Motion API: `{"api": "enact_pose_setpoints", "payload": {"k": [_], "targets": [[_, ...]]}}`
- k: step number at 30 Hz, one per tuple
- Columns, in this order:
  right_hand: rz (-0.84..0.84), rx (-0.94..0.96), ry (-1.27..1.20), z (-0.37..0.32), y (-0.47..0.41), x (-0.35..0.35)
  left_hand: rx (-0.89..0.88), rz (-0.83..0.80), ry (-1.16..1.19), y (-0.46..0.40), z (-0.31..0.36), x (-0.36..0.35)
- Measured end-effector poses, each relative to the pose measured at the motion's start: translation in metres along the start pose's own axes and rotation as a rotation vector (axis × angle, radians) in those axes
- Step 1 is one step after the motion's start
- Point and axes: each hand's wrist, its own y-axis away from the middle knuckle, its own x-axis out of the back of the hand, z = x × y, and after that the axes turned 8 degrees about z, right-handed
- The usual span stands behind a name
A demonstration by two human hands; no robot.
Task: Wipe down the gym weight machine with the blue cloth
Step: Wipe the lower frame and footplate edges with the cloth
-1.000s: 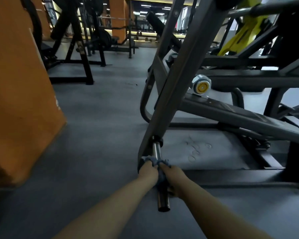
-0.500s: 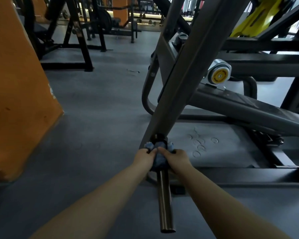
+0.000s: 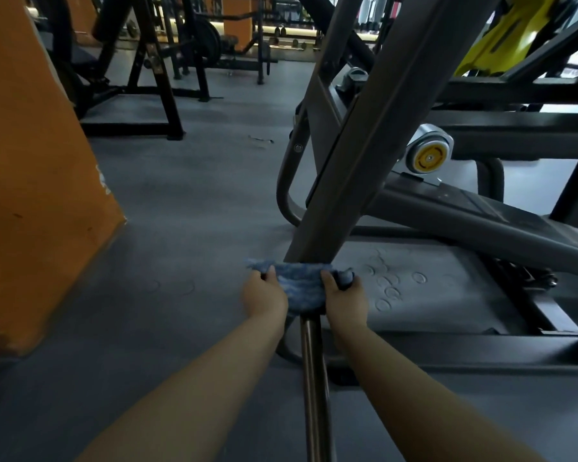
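Left hand (image 3: 264, 295): fingers curled round the left end of the blue cloth (image 3: 301, 284), thumb lying on top of the fabric.
Right hand (image 3: 346, 296): gripping the right end of the same cloth, thumb on top, a bunched tail of fabric poking out past the fingers.
Blue cloth: stretched between the two hands and wrapped over the machine — right where the slanted beam ends and the metal bar begins.
Metal bar (image 3: 314, 388): shiny and round, running from under the cloth back toward the person, between the two forearms.
Grey beam (image 3: 374, 135): wide and slanted, rising away from the hands and up to the right; part of the weight machine (image 3: 481, 221).
Beyond the right hand: a flat grey platform (image 3: 431, 295) marked with ring-shaped prints, and farther off a yellow-centred round cap (image 3: 429, 158) on the frame.
Beyond the left hand: grey floor (image 3: 181, 201) — then an orange wall (image 3: 30, 178) off to the left.
Far ahead: black racks (image 3: 154, 61) with a weight plate, dimly lit.
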Motion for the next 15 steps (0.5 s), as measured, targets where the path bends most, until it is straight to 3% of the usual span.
{"api": "enact_pose_setpoints", "payload": {"k": [3, 5, 7, 9, 11, 13, 15], "targets": [[-0.174, -0.065, 0.007, 0.002, -0.015, -0.006, 0.351, -0.098, 0.224, -0.011, -0.003, -0.017], [-0.304, -0.139, -0.060, 0.003, -0.020, -0.001, 0.492, -0.144, 0.320, -0.015, -0.008, -0.020], [-0.394, -0.231, -0.122, 0.004, -0.023, 0.004, 0.462, -0.108, 0.234, -0.011, -0.012, -0.016], [-0.419, -0.306, -0.177, 0.004, -0.024, 0.006, 0.309, -0.089, 0.076, -0.007, -0.018, -0.015], [-0.409, -0.331, -0.230, -0.002, -0.020, 0.006, 0.250, -0.229, 0.075, 0.001, -0.014, -0.017], [-0.404, -0.320, -0.218, -0.004, -0.017, 0.006, 0.318, -0.404, 0.083, 0.004, -0.004, -0.022], [-0.380, -0.277, -0.113, -0.003, -0.013, 0.007, 0.360, -0.468, 0.061, 0.002, 0.001, -0.024]]}}
